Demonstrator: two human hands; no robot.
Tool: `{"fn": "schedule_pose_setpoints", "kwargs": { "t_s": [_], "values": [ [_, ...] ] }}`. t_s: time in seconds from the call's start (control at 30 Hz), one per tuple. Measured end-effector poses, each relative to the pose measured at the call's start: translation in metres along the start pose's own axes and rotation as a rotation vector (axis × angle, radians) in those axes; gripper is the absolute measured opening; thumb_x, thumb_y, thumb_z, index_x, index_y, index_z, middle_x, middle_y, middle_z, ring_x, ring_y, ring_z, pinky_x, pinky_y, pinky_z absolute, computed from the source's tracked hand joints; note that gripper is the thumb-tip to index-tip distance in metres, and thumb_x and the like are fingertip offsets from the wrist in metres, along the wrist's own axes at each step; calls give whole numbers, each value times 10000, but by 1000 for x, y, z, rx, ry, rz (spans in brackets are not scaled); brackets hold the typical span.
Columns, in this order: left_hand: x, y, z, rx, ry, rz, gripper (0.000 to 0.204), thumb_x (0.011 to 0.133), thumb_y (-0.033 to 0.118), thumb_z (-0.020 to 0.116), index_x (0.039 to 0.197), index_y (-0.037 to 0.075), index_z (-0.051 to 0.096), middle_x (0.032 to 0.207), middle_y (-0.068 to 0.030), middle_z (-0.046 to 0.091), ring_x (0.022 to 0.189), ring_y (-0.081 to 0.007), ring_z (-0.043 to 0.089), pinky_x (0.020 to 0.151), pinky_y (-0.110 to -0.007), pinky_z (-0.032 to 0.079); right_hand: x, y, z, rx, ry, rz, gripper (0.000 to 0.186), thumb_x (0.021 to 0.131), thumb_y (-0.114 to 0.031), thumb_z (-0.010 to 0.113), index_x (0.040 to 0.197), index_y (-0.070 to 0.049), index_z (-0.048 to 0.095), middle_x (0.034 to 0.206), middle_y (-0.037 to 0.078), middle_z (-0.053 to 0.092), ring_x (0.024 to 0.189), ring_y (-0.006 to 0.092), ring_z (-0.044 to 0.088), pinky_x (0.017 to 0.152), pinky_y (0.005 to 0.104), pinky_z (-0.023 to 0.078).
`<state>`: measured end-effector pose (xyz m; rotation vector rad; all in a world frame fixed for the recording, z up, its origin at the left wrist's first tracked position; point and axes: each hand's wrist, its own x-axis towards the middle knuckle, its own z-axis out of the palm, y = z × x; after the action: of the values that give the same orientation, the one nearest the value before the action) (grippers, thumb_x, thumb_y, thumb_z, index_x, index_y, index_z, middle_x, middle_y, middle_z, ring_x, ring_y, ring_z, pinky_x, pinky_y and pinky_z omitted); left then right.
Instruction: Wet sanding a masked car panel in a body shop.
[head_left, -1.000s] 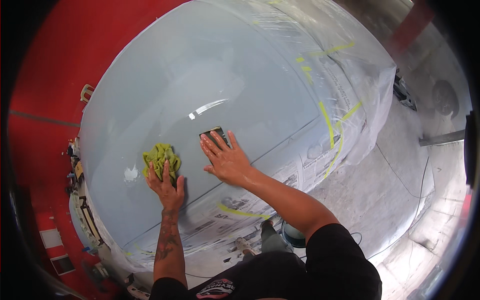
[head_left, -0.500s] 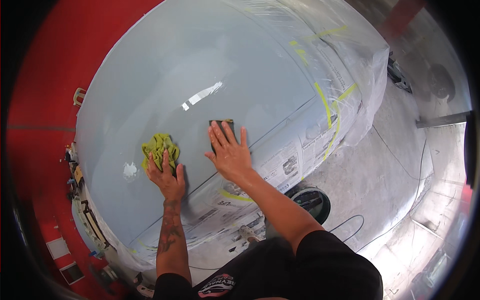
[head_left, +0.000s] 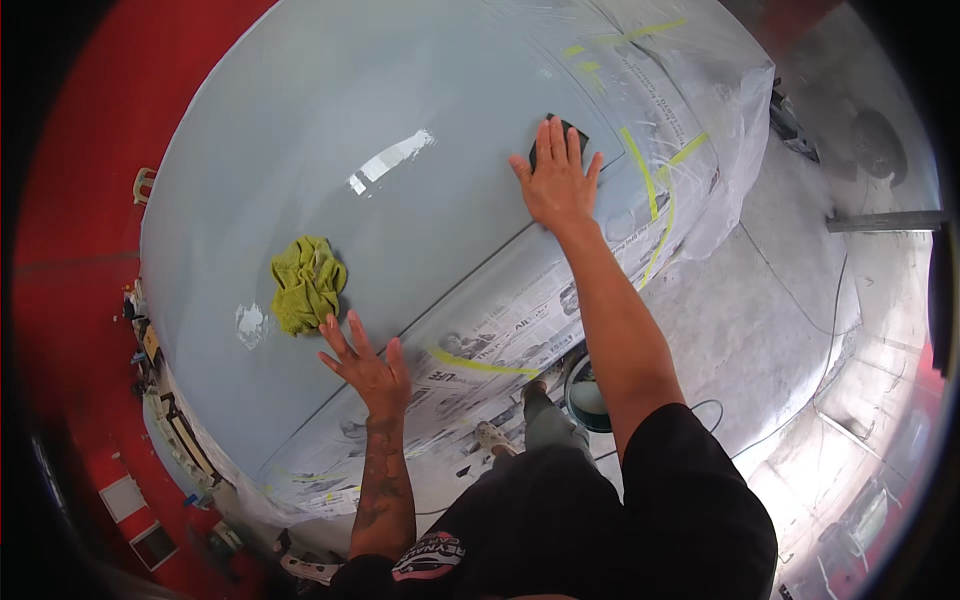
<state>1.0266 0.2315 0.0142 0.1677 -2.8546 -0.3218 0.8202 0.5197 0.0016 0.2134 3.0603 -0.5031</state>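
A smooth grey car panel [head_left: 430, 225] with wet, shiny patches fills the middle of the view. My right hand [head_left: 563, 187] lies flat with fingers spread, pressing a dark sheet [head_left: 537, 152] that looks like sandpaper against the panel near its right edge. Most of that sheet is hidden beneath the fingers. A crumpled yellow-green cloth [head_left: 306, 285] rests on the panel at the left. Just below it, my left hand [head_left: 374, 376] is open, fingers apart, the tips close to the cloth's lower edge. Whether those fingertips touch the cloth I cannot tell.
Newspaper [head_left: 520, 322], yellow tape [head_left: 640, 165] and clear plastic sheeting [head_left: 735, 110] border the panel on the right. A dark bucket [head_left: 573, 408] stands on the concrete floor near my feet. A thin cable [head_left: 838, 330] runs over the floor. Red surfaces [head_left: 85, 240] lie at far left.
My right hand has slid up and to the right with the dark sheet beneath it. My left hand has come off the cloth and moved down and right.
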Motion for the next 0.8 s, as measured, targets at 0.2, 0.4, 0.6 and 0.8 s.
{"fn": "schedule_pose_setpoints", "kwargs": {
  "t_s": [0.2, 0.4, 0.6, 0.8],
  "values": [
    [-11, 1, 19, 64, -63, 41, 637, 978, 360, 448, 1519, 79, 264, 1580, -199, 190, 1475, -410, 121, 1115, -671, 38, -38, -32, 24, -22, -112, -30, 715, 1021, -524, 280, 1558, -79, 119, 1633, 60, 105, 1497, 285, 109, 1179, 588, 101],
    [-7, 13, 31, 84, -53, 62, 631, 965, 384, 451, 1497, 73, 317, 1558, -194, 260, 1457, -404, 200, 1118, -662, 84, 84, 16, 23, -25, 46, -172, 726, 1018, -545, 263, 1555, -75, 134, 1631, 54, 118, 1497, 278, 114, 1190, 558, 103],
    [-9, 4, 20, 123, -60, 15, 610, 965, 389, 444, 1475, 65, 360, 1533, -194, 312, 1446, -409, 230, 1116, -657, 101, 43, 51, -4, -189, -106, -334, 625, 1019, -531, 293, 1560, -236, 188, 1629, 48, 139, 1496, 278, 119, 1193, 532, 116],
    [-3, 12, 24, 107, -97, 25, 626, 970, 457, 431, 1473, 90, 361, 1525, -199, 312, 1438, -426, 232, 1120, -654, 111, 87, 70, -9, -123, -61, -453, 602, 1016, -539, 304, 1551, -276, 219, 1627, 53, 145, 1494, 284, 133, 1186, 546, 115]
  ]
}}
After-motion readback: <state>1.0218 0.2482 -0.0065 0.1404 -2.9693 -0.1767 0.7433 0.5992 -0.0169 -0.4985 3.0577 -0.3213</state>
